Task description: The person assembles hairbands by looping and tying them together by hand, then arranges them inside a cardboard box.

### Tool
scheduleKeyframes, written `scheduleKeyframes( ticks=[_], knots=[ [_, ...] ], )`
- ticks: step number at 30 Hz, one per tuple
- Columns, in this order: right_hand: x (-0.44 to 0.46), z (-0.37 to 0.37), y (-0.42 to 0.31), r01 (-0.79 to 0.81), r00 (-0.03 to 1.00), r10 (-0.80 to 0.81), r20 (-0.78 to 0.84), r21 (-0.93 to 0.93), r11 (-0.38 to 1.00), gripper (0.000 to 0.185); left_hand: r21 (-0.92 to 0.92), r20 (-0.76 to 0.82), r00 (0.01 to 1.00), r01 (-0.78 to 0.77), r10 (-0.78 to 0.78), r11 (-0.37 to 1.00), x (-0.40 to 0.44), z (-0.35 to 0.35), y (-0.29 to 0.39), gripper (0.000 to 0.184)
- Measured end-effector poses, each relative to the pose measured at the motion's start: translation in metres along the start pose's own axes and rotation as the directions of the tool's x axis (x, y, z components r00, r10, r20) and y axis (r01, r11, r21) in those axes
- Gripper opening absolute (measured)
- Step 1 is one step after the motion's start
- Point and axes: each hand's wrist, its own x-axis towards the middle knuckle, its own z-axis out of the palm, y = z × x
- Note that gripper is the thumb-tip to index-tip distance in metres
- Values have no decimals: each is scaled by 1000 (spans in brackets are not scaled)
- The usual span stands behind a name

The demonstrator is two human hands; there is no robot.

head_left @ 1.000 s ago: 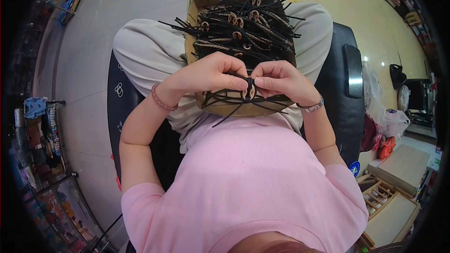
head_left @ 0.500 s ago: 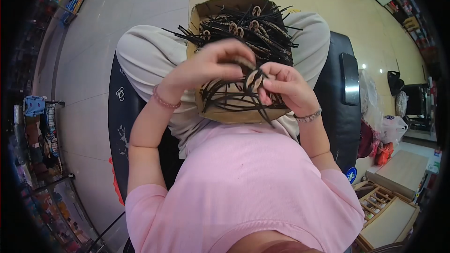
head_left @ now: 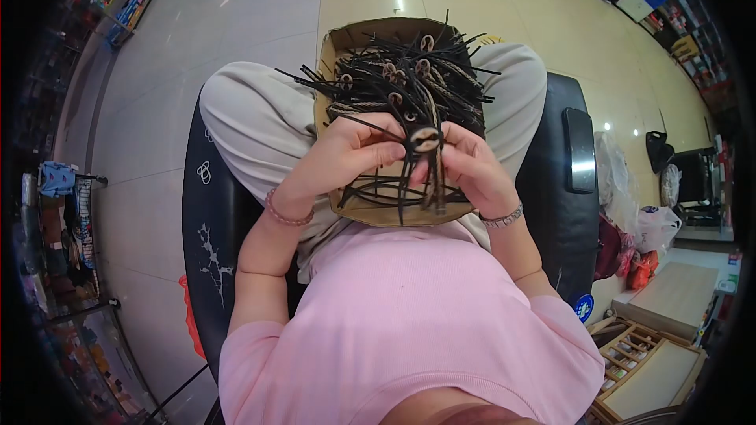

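Between my hands is a cord bracelet (head_left: 426,140) with black strands and a tan oval centrepiece, held over a cardboard box (head_left: 358,211) on my lap. My left hand (head_left: 364,151) pinches a black strand at the left of the oval. From the other side, the fingers of my right hand (head_left: 479,167) are closed on the bracelet's right edge. Braided ends hang below the oval, slightly blurred. A heap of similar black and brown cord bracelets (head_left: 370,96) fills the far part of the box, several with oval pieces showing. Loose black cords (head_left: 378,187) lie near its front.
My crossed legs (head_left: 250,114) flank the box on a black padded seat (head_left: 206,212) with worn patches. A dark phone-like object (head_left: 580,149) rests on the seat's right side. Plastic bags (head_left: 654,224) and a wooden rack (head_left: 630,354) stand at the right, stocked shelves at the left.
My left hand has come down from its blurred position above and now grips a strand. The bracelet's oval has turned to face up. The view has shifted slightly.
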Motion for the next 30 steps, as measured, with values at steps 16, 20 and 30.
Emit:
scheduleKeyframes(
  ticks=[16, 20, 30],
  knots=[
    [8, 2, 18, 165, 856, -514, -63, -907, 387, 14, 702, -7, 994, -72, 107, 709, 35, 0, 17, 5],
    [16, 9, 26, 219, 907, -286, -308, -235, 947, 19, 855, -9, 678, -375, 735, 357, 52, -5, 28, 9],
    [23, 17, 26, 335, 917, -291, -273, 132, 933, 21, 936, -231, 486, -125, 843, 328, 28, 34, -8, 5]
  ],
)
